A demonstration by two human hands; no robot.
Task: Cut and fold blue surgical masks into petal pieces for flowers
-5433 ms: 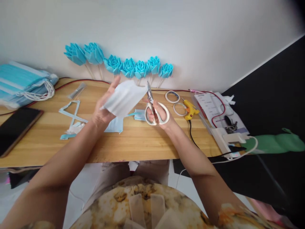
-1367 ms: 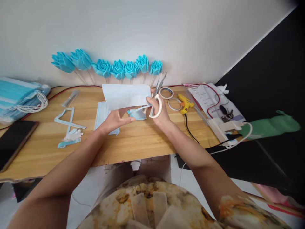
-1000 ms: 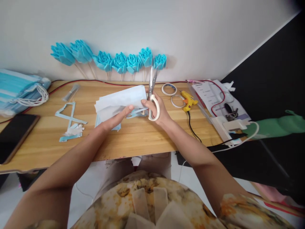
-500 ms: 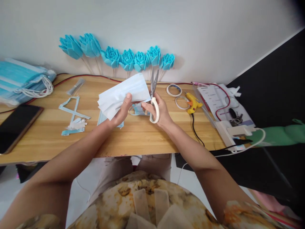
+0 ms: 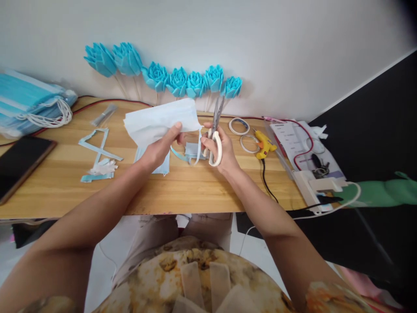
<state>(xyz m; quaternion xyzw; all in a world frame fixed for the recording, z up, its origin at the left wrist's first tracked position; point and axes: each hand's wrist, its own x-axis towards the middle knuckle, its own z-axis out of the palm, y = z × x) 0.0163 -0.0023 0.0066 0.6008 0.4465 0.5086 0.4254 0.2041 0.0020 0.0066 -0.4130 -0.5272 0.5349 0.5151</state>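
- A pale sheet (image 5: pixel 159 116) is pinched by the left hand (image 5: pixel 160 150)
- Scissors (image 5: pixel 215 124) are held in the right hand (image 5: pixel 227 152) – blades pointed away
- Blue flowers (image 5: pixel 178 81) are lined up beyond both hands

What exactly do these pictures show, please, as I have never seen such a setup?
There is no machine here; one camera, worn on someone's head, looks forward and down. The bare left hand holds a thin whitish-blue fabric sheet, and the bare right hand holds white-handled metal scissors, blades parted. On the light wooden table lie a black rectangular phone, a pile of blue-and-white face masks and a yellow plastic glue gun. Behind, seven bright-blue layered flowers on thin stems form a row by the white wall.
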